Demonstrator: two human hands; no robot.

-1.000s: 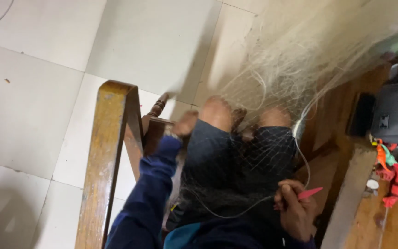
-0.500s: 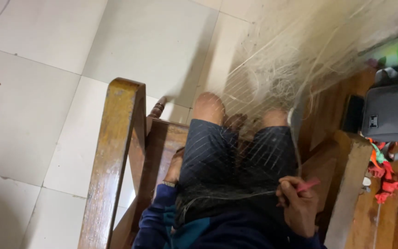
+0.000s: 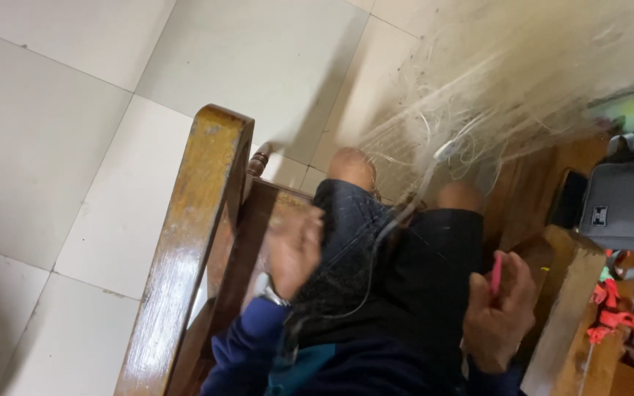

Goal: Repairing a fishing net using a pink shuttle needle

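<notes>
Head view — right hand (image 3: 499,312) grips needle (image 3: 494,274).

The person sits on a brown wooden chair (image 3: 185,242) above a floor of pale square tiles (image 3: 60,110). A fine, whitish fishing net (image 3: 493,95) hangs from the upper right down over the knees in dark shorts (image 3: 405,264). The left hand (image 3: 293,249) is blurred beside the left thigh – fingers spread, touching the mesh. The right hand (image 3: 499,312) holds a slim pink netting tool (image 3: 495,273) – closed around it. A grey fabric bag (image 3: 625,202) rests at the right.
</notes>
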